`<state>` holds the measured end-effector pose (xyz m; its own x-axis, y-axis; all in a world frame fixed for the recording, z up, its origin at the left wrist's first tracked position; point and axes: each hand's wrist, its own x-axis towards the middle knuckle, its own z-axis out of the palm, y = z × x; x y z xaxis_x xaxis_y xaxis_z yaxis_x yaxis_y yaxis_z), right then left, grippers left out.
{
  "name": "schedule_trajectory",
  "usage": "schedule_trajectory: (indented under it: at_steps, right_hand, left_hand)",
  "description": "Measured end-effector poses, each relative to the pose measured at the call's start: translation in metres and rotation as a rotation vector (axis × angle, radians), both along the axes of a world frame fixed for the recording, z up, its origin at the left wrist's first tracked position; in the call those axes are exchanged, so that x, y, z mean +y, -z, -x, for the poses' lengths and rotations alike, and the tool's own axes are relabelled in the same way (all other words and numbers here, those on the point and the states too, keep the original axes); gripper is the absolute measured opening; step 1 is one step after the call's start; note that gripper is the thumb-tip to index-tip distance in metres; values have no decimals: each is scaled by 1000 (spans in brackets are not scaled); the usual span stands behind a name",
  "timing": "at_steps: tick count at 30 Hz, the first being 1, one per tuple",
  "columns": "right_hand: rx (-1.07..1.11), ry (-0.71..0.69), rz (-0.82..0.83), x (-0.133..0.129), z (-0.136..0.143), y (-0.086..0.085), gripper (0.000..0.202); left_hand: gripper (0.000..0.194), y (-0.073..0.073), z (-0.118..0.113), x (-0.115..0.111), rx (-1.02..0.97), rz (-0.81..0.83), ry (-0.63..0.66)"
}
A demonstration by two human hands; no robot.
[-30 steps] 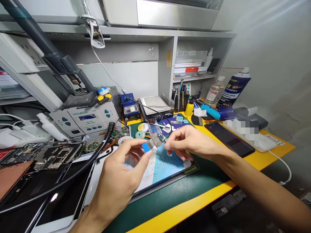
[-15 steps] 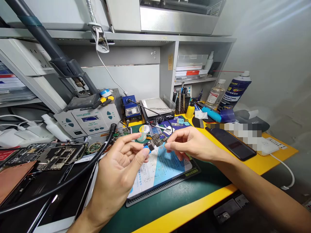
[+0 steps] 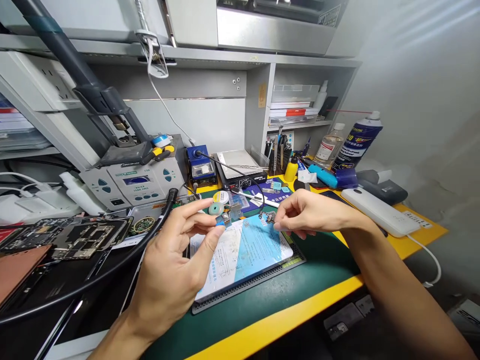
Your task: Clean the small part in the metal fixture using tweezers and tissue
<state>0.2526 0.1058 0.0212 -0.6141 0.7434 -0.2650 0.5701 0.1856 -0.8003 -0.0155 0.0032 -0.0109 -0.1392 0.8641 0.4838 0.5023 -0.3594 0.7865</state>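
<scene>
My left hand (image 3: pixel 176 265) pinches a small grey metal piece (image 3: pixel 234 212) with a blue end between thumb and fingers; its exact kind does not show. To its right, my right hand (image 3: pixel 309 215) has thumb and forefinger pressed together at a small dark circuit board (image 3: pixel 267 218). A gap separates the two pieces. Both hands are raised over a white and light-blue printed box or booklet (image 3: pixel 240 255), which lies on a grey perforated pad (image 3: pixel 247 280). A round greenish roll (image 3: pixel 215 209) shows just behind my left fingertips.
A soldering station (image 3: pixel 138 182) stands at the back left, with a black hose (image 3: pixel 112 275) crossing the left side. Opened devices with bare boards (image 3: pixel 78 235) lie left. A yellow bottle (image 3: pixel 291 170), a spray can (image 3: pixel 358 142) and a white power bank (image 3: pixel 375 210) stand or lie right.
My hands have moved apart, the right one to the right with the circuit board, the left slightly left with the metal piece. The two pieces, close together before, are now separate.
</scene>
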Motion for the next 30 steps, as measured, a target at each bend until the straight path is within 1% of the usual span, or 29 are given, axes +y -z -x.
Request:
schedule_trajectory:
  at_steps: [3,7,12,18,21,27,30]
  right_hand:
    - [-82,-47,7,0,2,1,21]
    - [-86,-47,-16,2,6,5,27]
    - [-68,-95,-50,2,7,6,23]
    - [-69,-117,-82,2,14,7,27]
    - [-87,-122,-90,4,19,7,25]
    - [-171,-158,-109,7,28,3,20]
    - [-245,-164,-169,7,33,-2,19]
  left_hand:
    - [45,0,-1,1,-4,11,-9]
    - [46,-1,-4,2,-30,47,-21]
    - [46,-3,-5,4,-33,71,1]
    - [47,-1,-3,5,-50,65,16]
    - [45,-1,-3,6,-54,45,37]
    - [42,-3,-4,4,-72,35,25]
    - [43,-3,-2,3,-59,39,35]
